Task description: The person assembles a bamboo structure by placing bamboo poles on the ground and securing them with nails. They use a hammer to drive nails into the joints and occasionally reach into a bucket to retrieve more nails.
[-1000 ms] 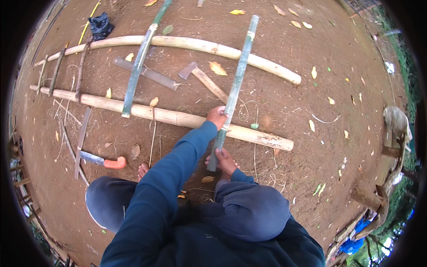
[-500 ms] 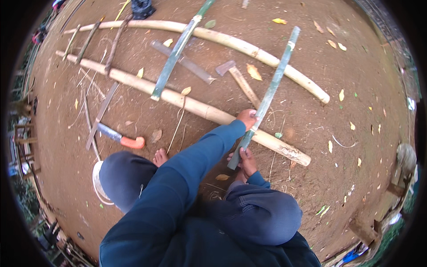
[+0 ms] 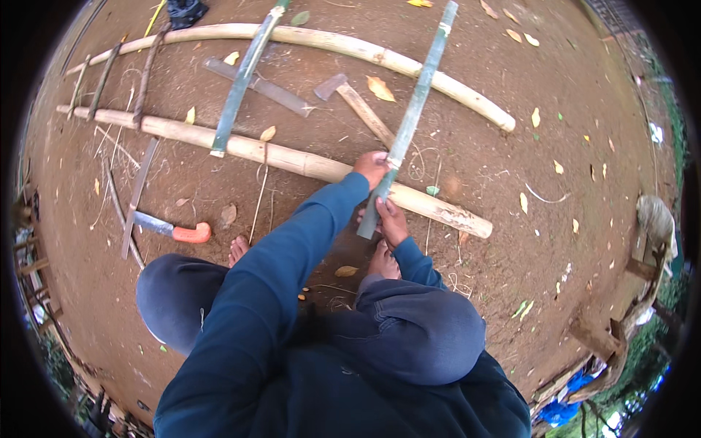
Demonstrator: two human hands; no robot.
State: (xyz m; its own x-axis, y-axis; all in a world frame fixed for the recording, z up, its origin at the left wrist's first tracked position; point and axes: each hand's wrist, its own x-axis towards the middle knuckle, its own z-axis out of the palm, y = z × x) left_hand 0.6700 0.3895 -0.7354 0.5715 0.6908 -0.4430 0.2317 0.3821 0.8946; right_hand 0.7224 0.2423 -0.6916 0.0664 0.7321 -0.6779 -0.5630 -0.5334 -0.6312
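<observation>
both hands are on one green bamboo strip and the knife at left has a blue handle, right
The knife's handle is orange, not blue, as the head view shows; left hand and right hand are on one green bamboo strip.

There are two pale bamboo poles [image 3: 307,162], two green bamboo strips [image 3: 423,87], three thin crosswise sticks [image 3: 150,77], one axe [image 3: 361,109], one orange-handled knife [image 3: 171,230] and one black bag [image 3: 187,12].

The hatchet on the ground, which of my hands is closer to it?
Left: your left hand, at the green bamboo strip, is just below the hatchet in view; your right hand is farther down, at the strip's near end.
</observation>
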